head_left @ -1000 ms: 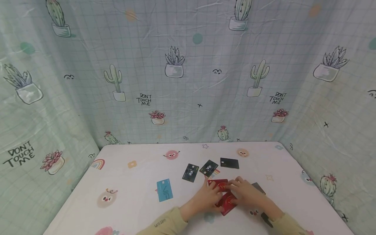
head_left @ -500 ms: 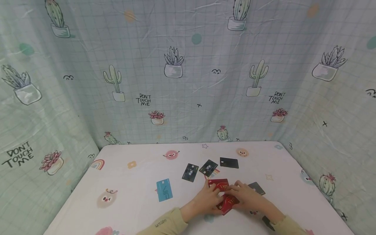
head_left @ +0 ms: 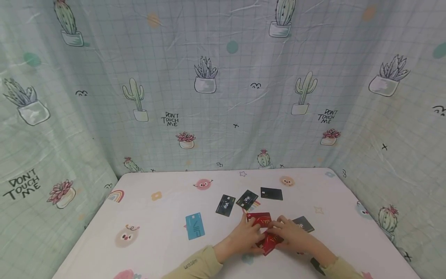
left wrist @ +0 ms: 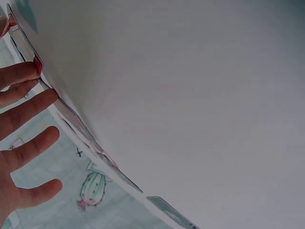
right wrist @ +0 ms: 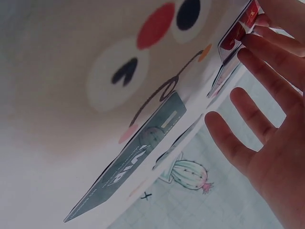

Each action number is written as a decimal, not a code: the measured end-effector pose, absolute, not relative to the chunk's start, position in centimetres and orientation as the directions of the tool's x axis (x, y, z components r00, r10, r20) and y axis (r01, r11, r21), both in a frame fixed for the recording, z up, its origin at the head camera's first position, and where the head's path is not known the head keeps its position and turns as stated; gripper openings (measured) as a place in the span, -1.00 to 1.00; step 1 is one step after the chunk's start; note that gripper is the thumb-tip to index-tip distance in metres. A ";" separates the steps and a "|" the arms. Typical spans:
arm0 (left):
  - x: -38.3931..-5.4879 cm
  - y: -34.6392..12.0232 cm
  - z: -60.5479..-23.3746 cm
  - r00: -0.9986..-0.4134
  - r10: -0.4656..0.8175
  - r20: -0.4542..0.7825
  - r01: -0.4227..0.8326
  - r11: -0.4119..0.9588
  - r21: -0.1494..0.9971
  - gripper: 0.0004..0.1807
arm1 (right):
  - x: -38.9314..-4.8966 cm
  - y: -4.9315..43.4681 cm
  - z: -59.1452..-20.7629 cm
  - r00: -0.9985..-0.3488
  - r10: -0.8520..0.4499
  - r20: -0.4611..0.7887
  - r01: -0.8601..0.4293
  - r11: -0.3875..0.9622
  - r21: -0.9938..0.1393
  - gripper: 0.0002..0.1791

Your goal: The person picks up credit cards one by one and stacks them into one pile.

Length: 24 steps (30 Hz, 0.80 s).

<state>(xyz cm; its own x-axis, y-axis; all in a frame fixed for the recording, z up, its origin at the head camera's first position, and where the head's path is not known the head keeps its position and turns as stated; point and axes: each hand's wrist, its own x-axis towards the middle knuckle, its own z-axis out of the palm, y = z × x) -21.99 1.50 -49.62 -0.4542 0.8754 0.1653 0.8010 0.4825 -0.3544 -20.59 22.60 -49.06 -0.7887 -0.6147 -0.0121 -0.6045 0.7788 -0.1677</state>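
Note:
In the head view my left hand [head_left: 244, 234] and right hand [head_left: 290, 232] meet over a red VIP card [head_left: 269, 244] near the front of the table. Thumb and fingers of each hand grip this card at its edges, left and right. Just beyond it a second red VIP card [head_left: 262, 219] lies flat, partly covered by the left fingers. The right wrist view shows the held red card [right wrist: 233, 37] between thumb and index finger, the other fingers spread. In the left wrist view the left hand [left wrist: 24, 124] has its thumb and index fingertips at the card's edge.
A blue VIP card [head_left: 195, 226] lies left of the hands. Three black cards lie behind them: one [head_left: 225, 205], another [head_left: 246, 200], and a third [head_left: 271, 193]. A dark grey card [head_left: 304, 224] sits right of the right hand; another dark card [head_left: 316, 266] lies partly under the right forearm.
The right hand has shifted slightly down toward the front, uncovering more of the dark grey card behind it. The left hand and the loose cards have hardly moved.

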 end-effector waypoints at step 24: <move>-21.8 1.6 -49.6 -0.460 0.876 0.144 0.821 0.482 -0.306 -0.50 | -20.4 22.2 -48.9 -0.805 -0.591 -0.047 -0.570 0.794 -0.210 -0.48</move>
